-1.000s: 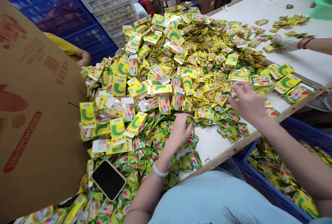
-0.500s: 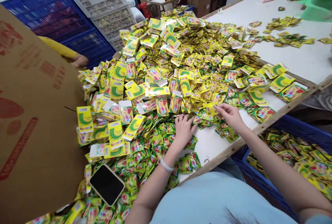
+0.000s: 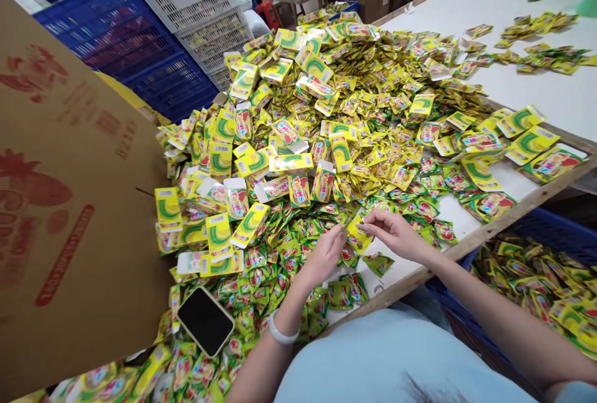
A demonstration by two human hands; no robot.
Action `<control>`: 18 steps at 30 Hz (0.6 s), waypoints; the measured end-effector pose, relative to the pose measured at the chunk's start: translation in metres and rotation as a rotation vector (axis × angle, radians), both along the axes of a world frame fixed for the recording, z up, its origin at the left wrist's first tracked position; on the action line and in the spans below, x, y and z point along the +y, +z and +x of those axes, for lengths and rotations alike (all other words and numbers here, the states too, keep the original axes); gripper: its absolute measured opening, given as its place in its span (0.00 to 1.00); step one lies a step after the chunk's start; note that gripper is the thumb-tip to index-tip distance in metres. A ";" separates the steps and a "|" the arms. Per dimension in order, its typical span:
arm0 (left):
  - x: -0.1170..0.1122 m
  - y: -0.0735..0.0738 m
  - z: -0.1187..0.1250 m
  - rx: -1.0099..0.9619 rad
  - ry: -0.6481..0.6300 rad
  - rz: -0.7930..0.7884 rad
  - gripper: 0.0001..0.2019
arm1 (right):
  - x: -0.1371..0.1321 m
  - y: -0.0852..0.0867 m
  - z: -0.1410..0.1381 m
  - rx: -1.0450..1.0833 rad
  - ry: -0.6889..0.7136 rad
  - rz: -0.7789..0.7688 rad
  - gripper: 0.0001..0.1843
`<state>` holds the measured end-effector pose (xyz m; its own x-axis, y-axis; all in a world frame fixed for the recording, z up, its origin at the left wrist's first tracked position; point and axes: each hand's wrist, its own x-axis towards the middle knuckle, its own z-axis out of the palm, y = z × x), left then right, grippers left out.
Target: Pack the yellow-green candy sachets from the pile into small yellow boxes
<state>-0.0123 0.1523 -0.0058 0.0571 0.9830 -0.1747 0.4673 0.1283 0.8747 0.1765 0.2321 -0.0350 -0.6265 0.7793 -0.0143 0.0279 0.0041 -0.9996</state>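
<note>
Both hands have drawn together since the earlier frame, lifting off the loose packets. Item: one yellow sachet (image 3: pixel 357 239), beyond and right of the phone (image 3: pixel 205 321), pinched at either end by fingertips of left hand (image 3: pixel 321 255) and right hand (image 3: pixel 396 235). Risk: the grip looks light, so a slip would likely lose it in the look-alike heap (image 3: pixel 326 111) beyond the phone.

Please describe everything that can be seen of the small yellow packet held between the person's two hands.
The packet is small, flat and mostly yellow, with print too small to read; it looks like glossy plastic film. It is held tilted, a little above the near edge of the heap of similar packets. The fingers of the left hand pinch its left side, and those of the right hand its upper right edge. Nothing else touches it.
</note>
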 end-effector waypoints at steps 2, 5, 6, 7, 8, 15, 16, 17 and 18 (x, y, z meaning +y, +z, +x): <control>-0.002 0.001 0.006 0.019 -0.040 -0.013 0.17 | -0.003 -0.004 0.001 0.041 -0.027 -0.025 0.19; -0.001 0.005 0.012 0.083 -0.110 -0.021 0.18 | -0.001 -0.004 0.009 0.065 0.115 -0.109 0.29; 0.002 0.008 0.012 0.082 -0.168 -0.033 0.19 | 0.001 -0.003 0.013 0.045 0.175 -0.115 0.28; 0.007 0.011 0.010 0.074 -0.232 -0.039 0.21 | 0.003 -0.002 0.017 0.010 0.207 -0.097 0.25; 0.013 0.014 0.006 0.075 -0.275 -0.024 0.23 | 0.005 -0.002 0.021 -0.038 0.198 -0.042 0.20; 0.105 0.016 -0.036 0.870 0.316 0.315 0.22 | -0.004 -0.035 0.041 -0.546 0.071 0.870 0.11; 0.114 0.014 -0.040 0.932 0.319 0.278 0.21 | -0.007 -0.042 0.043 -0.604 0.131 0.938 0.12; 0.120 0.012 -0.042 0.951 0.305 0.253 0.18 | -0.008 -0.046 0.047 -0.640 0.177 0.972 0.12; 0.122 0.010 -0.043 0.930 0.291 0.251 0.16 | -0.008 -0.048 0.050 -0.649 0.199 0.972 0.12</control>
<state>-0.0553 0.2743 0.0044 -0.2447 0.9515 0.1865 0.9583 0.2081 0.1959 0.2264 0.2239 -0.0833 -0.8318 0.5285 0.1697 0.4419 0.8155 -0.3737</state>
